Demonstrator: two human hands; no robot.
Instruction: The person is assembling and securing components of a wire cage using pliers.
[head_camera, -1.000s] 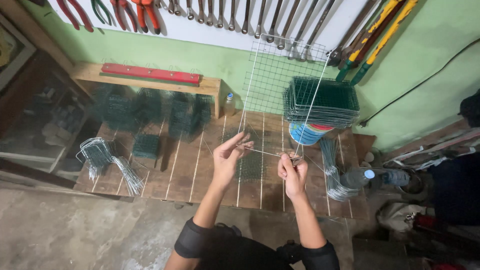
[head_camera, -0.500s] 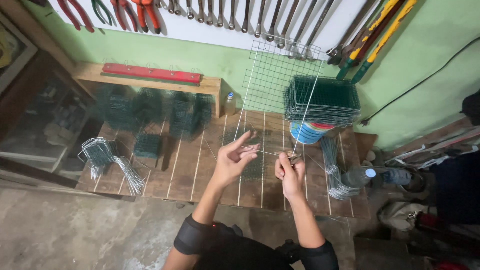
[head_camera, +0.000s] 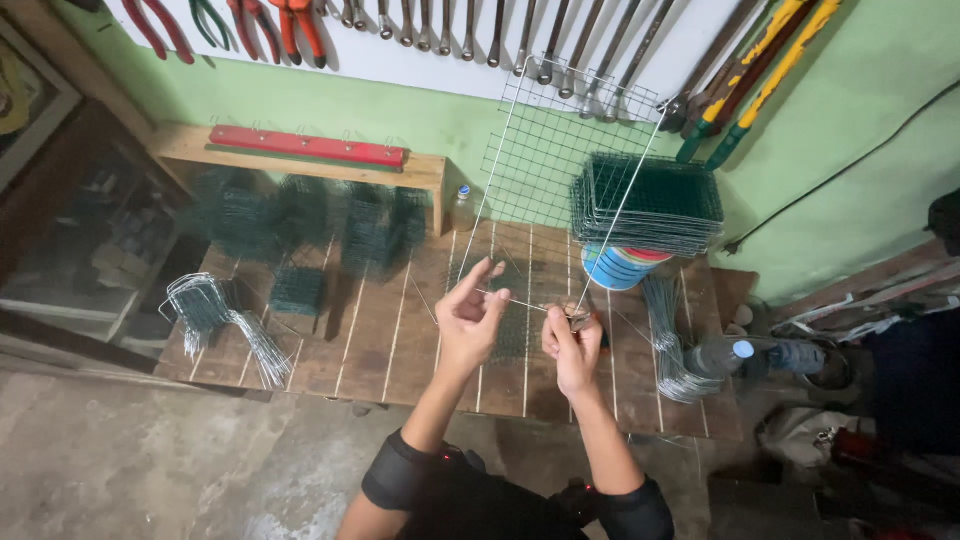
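- Wire mesh panel (head_camera: 545, 150): pale grey, square grid pattern.
- Stack of mesh panels (head_camera: 650, 200): dark green.
- Bucket (head_camera: 620, 268): blue with a red rim (white band between).
- Worktop (head_camera: 380, 330): brown planks, pale gaps.
- Wall (head_camera: 850, 110): light green.
- Level (head_camera: 305, 146): red.
- Sleeves (head_camera: 400, 480): black.

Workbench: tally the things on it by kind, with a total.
Wire mesh panel held upright by the hands: 1
Stack of green mesh panels: 1
Blue bucket under the stack: 1
Bundles of bent silver wire: 2
Small bottle: 1
Clear plastic bottle lying down: 1
Total: 7
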